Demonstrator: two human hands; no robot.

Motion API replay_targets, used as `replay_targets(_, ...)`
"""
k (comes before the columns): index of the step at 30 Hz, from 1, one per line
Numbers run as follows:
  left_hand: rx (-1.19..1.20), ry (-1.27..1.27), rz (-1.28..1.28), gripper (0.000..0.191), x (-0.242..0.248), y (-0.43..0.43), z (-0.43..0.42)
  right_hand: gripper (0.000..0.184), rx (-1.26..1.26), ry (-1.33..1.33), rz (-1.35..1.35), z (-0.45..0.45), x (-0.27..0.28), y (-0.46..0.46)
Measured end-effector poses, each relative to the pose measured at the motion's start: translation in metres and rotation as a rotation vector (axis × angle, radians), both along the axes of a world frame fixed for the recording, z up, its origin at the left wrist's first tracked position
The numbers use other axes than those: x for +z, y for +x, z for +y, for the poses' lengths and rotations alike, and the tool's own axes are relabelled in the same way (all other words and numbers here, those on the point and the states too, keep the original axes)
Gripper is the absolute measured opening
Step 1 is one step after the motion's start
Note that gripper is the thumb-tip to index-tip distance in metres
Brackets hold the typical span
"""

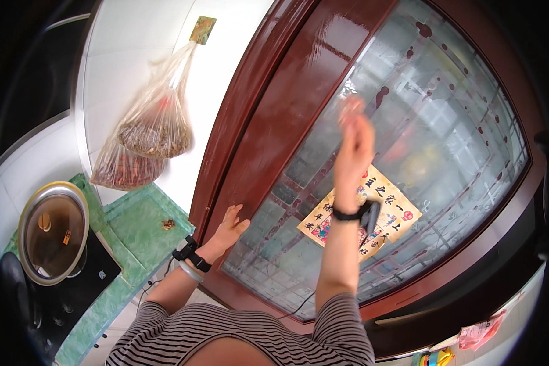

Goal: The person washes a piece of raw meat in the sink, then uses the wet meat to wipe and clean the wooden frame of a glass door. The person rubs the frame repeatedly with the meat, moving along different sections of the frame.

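Note:
My left hand (231, 230) is beside the dark red frame (256, 178) of a door, its fingers apart and nothing in it. I cannot tell whether its fingertips touch the frame. My right hand (357, 137) is raised in front of the door's patterned glass pane (421, 137) and blurred. A pinkish patch just above its fingers may be its reflection, and its grip is unclear. Behind my right wrist, a yellowish paper poster (315, 222) with writing and coloured figures is on the glass. Both wrists wear black straps.
Two clear plastic bags (153, 132) of dried goods hang from a wall hook at left. Below is a green marble-patterned counter (137, 224) with a black cooktop (96, 265) and a glass-lidded pan (52, 233). A pink plastic bag (480, 330) is at lower right.

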State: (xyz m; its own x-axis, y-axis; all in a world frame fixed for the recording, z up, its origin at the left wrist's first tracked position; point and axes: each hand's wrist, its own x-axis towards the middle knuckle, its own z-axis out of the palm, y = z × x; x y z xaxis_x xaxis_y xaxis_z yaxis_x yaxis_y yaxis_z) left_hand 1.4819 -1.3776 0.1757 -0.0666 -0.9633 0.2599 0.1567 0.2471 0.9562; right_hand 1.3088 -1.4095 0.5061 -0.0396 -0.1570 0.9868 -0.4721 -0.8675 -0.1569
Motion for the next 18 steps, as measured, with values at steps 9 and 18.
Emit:
replay_targets(9,-0.017,0.135,-0.264,0.098,-0.077,0.002,-0.050,0.029,-0.553,-0.459,0.342,-0.082,0.117,0.014)
replay_targets(18,-0.053,0.185,-0.130,0.090,-0.086,-0.004,-0.063,0.043,-0.450,0.032,0.541,-0.038,-0.171,0.007)
